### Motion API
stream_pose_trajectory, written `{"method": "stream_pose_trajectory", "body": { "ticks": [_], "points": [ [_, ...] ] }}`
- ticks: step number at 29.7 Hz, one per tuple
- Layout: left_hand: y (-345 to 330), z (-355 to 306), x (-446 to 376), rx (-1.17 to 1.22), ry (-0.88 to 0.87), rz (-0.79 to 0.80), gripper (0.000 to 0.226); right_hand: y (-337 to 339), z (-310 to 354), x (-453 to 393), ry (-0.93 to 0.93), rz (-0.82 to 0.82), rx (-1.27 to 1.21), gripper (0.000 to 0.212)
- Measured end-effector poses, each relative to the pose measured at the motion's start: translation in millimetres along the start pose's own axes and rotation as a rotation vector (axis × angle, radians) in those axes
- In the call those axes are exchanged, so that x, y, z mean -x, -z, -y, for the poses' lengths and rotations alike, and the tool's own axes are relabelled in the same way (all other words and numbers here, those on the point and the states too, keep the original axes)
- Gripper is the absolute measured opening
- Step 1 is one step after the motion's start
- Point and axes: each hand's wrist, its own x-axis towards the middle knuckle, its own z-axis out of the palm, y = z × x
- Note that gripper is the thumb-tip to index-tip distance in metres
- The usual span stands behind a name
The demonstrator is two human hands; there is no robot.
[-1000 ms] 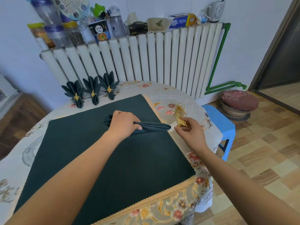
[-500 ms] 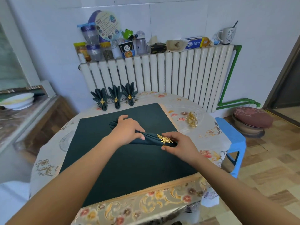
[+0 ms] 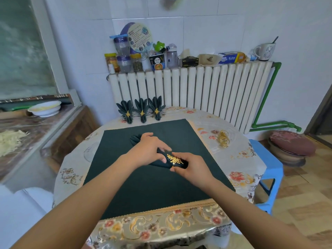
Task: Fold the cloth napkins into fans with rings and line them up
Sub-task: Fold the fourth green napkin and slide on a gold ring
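Dark green pleated napkin (image 3: 162, 161) lies mid-bench on a flat green cloth (image 3: 143, 186); left hand (image 3: 147, 151) grips its middle; right hand (image 3: 192, 168) pinches the gold leaf ring (image 3: 175, 159) round its near end. Three finished fans (image 3: 142, 109) stand lined up at the bench's far edge; spare gold rings (image 3: 223, 139) sit to the right.

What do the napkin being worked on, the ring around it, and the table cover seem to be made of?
Napkin: dark green woven cloth, matte; it bunches into soft pleats under the left hand.
Ring, held by the right hand: probably gold-toned metal; shiny leaf ornament, like the glinting spare rings.
Table cover: likely vinyl or oilcloth; printed florals with a glossy sheen at the hanging edge.
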Motion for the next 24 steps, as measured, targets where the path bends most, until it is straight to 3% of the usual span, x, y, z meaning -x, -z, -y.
{"method": "stream_pose_trajectory", "body": {
  "ticks": [3,12,17,19,21,24],
  "points": [
    [-5.2,6.0,2.1,0.044,-0.001,0.055,0.073,-5.1,4.7,1.5,0.012,0.032,0.008,0.052],
    [-20.0,16.7,2.1,0.119,-0.084,-0.016,0.074,-9.1,2.5,6.9,-0.009,0.024,-0.035,0.047],
    [-36.0,12.9,8.7,-0.255,-0.088,-0.144,0.073,-27.0,-3.4,10.4,-0.134,-0.031,-0.026,0.03],
    [-49.9,11.4,15.4,-0.288,0.05,-0.228,0.074,-38.3,-7.8,14.8,-0.219,-0.081,-0.018,0.028],
    [-66.6,8.6,24.6,-0.165,0.247,-0.321,0.068,-49.1,-12.4,18.7,-0.28,-0.117,-0.032,0.027],
    [-83.2,-1.9,36.3,0.356,0.552,-0.381,0.051,-62.2,-15.0,23.5,-0.321,-0.153,-0.05,0.028]
  ]
}}
